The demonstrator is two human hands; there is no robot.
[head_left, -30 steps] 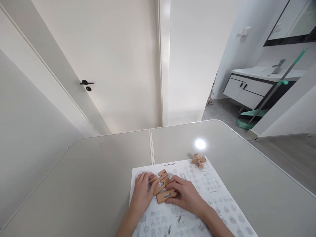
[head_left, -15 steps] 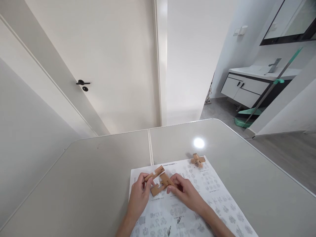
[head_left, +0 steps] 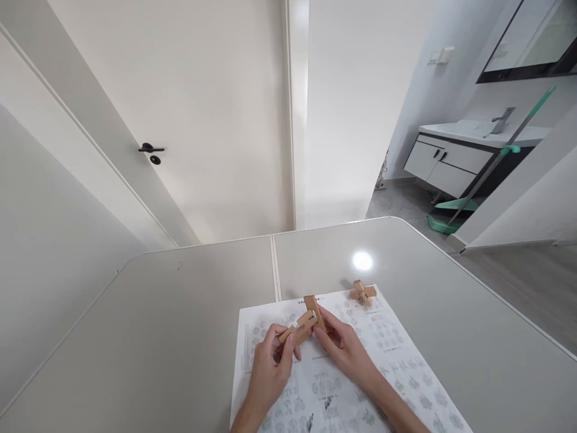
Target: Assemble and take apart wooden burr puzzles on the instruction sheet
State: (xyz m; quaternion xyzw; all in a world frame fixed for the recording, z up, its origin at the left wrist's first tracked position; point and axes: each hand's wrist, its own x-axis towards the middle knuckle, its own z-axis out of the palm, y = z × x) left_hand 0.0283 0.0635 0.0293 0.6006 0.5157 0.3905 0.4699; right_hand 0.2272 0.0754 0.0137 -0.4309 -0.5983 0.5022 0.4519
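Between the thumb and fingers of my left hand (head_left: 271, 367) is a notched wooden puzzle piece (head_left: 306, 319), slanting up to the right. My right hand (head_left: 340, 340) pinches other notched wooden puzzle pieces (head_left: 311, 304), one of them standing up steeply. The wood from both hands meets or overlaps above the sheet; whether it is interlocked I cannot tell. Under my hands lies a white instruction sheet (head_left: 324, 385) printed with small grey diagrams. A small cross-shaped wooden assembly (head_left: 363, 293) rests at the sheet's far right corner.
The grey table (head_left: 135, 343) has a seam running away from me and a rounded far edge. Beyond it stand a pale door (head_left: 225, 120) with a black handle, a sink cabinet (head_left: 446, 159) and a green dustpan (head_left: 444, 224) on the floor.
My left hand has moved right with its piece, towards the right hand. The pieces in my right hand have turned, and one now points upward.
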